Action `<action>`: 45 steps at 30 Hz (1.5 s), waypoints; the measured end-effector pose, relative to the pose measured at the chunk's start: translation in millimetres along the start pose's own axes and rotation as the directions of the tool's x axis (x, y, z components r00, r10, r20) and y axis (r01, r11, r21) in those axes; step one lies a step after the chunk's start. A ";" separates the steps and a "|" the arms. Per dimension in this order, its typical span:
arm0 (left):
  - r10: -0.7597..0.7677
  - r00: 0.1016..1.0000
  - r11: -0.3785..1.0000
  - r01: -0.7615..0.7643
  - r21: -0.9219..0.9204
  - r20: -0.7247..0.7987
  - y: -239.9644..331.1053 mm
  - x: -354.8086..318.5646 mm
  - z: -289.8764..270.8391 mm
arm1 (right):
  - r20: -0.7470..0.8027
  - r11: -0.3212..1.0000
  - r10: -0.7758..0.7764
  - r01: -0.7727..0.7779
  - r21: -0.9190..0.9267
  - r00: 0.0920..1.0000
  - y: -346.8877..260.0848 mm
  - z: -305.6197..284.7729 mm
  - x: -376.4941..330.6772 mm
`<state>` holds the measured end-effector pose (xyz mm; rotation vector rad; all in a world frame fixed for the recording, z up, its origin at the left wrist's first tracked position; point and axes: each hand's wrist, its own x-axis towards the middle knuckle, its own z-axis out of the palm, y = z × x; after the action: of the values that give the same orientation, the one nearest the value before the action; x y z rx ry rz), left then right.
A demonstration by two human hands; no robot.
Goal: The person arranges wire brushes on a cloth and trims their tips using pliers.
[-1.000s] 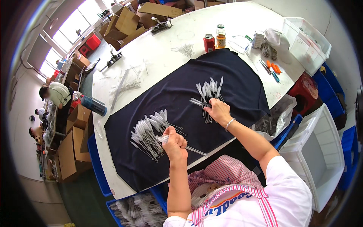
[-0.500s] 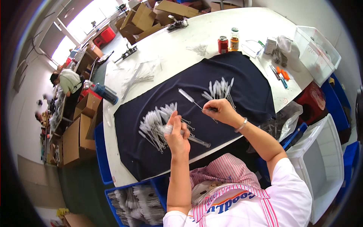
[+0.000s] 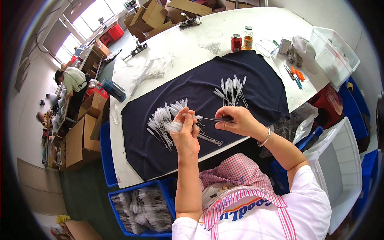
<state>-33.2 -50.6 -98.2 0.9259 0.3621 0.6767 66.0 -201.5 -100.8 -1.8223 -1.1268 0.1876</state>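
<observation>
In my left hand [image 3: 186, 138] is a small bunch of straw brushes [image 3: 173, 127] with white bristles; their looped wire handles [image 3: 210, 139] stick out to the right. A single straw brush [image 3: 199, 117] spans the gap between my hands, its bristle end by my left fingers. My right hand [image 3: 240, 120] is closed on this brush's wire end and on a small dark tool [image 3: 226, 119], whose kind is mostly hidden by the fingers. Just beyond my left hand lies a pile of brushes [image 3: 160, 118]. A second pile [image 3: 231, 89] lies past my right hand, on the dark cloth [image 3: 192, 90].
Loose wires [image 3: 150, 75], a soda can [image 3: 236, 43], a glass bottle [image 3: 248, 38] and a blue tumbler [image 3: 113, 90] stand or lie on the white table [image 3: 180, 46]. A blue bin [image 3: 142, 210] of brushes sits below the near edge. White crates [image 3: 338, 160] are at right.
The single brush has swung from pointing up and away to lying nearly level, its bristle end now at my left fingers. My left hand keeps its bunch.
</observation>
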 end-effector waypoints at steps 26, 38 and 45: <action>-0.026 1.000 0.998 0.025 -0.051 -0.007 -14.8 -1.4 6.2 | -0.241 0.960 -0.134 0.065 -0.273 0.961 13.7 13.1 1.2; -0.029 1.000 0.999 0.029 -0.043 0.000 -16.3 -4.4 4.8 | -0.251 0.918 -0.142 0.033 -0.395 0.957 4.4 19.3 0.4; -0.051 0.999 0.998 0.052 -0.039 0.003 -20.2 -4.7 2.4 | -0.310 0.940 -0.141 0.029 -0.341 0.940 11.9 22.2 -0.9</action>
<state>-27.7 -63.7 -113.6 0.8775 0.3684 0.6335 60.6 -189.4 -122.3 -1.9986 -1.0378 -0.3723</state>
